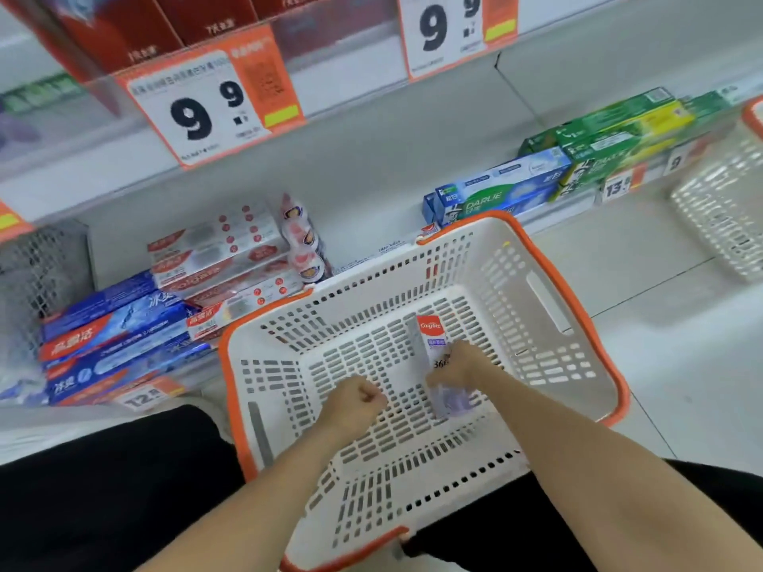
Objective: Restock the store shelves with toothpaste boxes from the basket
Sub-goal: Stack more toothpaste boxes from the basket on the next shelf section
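**One box left in the basket, and a hand already on it**

One toothpaste box (433, 357), white and purple with a red Colgate panel at its far end, lies on the floor of the white basket (569, 258), a little toward 2 o'clock from the basket's middle, running roughly from 12 to 6. No other box can be seen inside. The right hand (456, 367) reaches down over the box's middle, fingers curled around it in a grip, though motion blur hides just how firmly. The left hand (357, 400) hangs beside it at about 9 o'clock from the box, clenched into a loose fist and holding nothing.

The step in hand looks like the pick-up of the final box, so the restocking seems close to done. Beyond the basket's rim, the lower shelf (371, 175) carries red-and-white Colgate boxes (214, 249) at 11 o'clock, blue boxes (119, 324) at 9 o'clock, and Darlie boxes (495, 192) at 1 o'clock, with a bare stretch between the Colgate and Darlie groups.

The next move calls for lifting the box clear of the orange rim and carrying it toward 11 or 12 o'clock. The matching slot cannot be told from here; no purple box shows on the shelf.
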